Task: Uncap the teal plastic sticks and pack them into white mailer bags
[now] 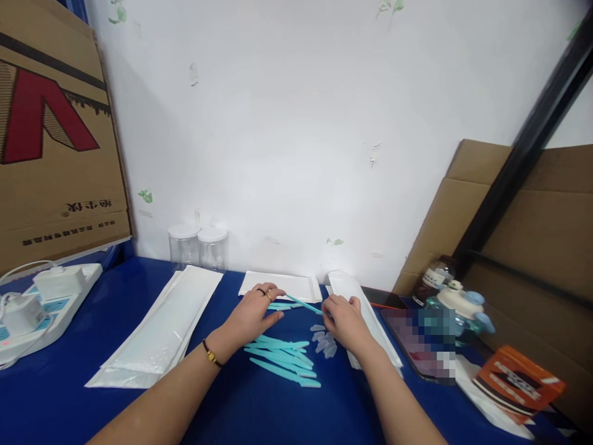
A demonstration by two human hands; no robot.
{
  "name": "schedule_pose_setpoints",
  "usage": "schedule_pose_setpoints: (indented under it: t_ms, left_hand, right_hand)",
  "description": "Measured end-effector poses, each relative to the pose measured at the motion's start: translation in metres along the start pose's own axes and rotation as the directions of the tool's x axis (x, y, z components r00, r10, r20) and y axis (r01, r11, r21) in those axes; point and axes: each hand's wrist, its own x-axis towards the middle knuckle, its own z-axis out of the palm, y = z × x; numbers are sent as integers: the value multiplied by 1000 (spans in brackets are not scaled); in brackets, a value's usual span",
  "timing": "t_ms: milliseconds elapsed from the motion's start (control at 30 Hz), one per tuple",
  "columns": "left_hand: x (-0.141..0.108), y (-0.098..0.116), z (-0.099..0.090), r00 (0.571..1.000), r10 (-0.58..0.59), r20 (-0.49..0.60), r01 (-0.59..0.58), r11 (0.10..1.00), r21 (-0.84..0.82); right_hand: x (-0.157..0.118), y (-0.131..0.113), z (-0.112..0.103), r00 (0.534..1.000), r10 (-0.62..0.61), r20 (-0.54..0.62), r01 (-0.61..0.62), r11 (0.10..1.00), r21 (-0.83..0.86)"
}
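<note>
A turquoise eyebrow razor (302, 302) slants between my two hands. The fingers of my left hand (254, 312) are at its far-left end, with the thumb lower and apart. My right hand (343, 318) closes its fingertips round the other end, which they hide. Beneath the held one, a few more turquoise razors (282, 306) lie on the table. Nearer me is a loose pile of several eyebrow razors (282, 358). Beside my right wrist lies a small heap of clear plastic caps (324, 343).
White padded packets (157, 334) lie left, another packet (370, 315) right, and a white tray (278, 284) behind. Two clear jars (199, 248) stand by the wall. A power strip (55, 309) is far left; a phone (410, 346), teal bottle (456, 312) and orange box (516, 383) are right.
</note>
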Motion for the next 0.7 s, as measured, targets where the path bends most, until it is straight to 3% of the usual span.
schedule_pose_setpoints:
  t_ms: [67, 167, 267, 467, 600, 700]
  left_hand:
    - [0, 5, -3, 999, 52, -14, -51, 995, 88]
    - [1, 8, -2, 992, 67, 105, -84, 982, 168]
    - [2, 7, -3, 979, 46, 199, -76, 987, 144]
    - [3, -2, -18, 973, -59, 224, 39, 995, 91]
    - [-3, -5, -18, 905, -124, 407, 158, 986, -50]
    - [-6, -3, -12, 874, -133, 467, 189, 979, -75]
  right_hand:
    - [0, -7, -9, 999, -50, -10, 51, 995, 86]
    - [-1, -17, -18, 991, -122, 50, 110, 973, 202]
    - [-2, -19, -23, 986, -133, 99, 105, 962, 252]
    - [-5, 5, -19, 994, 9, 113, -29, 985, 173]
    - [-3, 13, -6, 990, 56, 130, -66, 995, 77]
    - [-2, 12, 1, 982, 65, 179, -71, 997, 28]
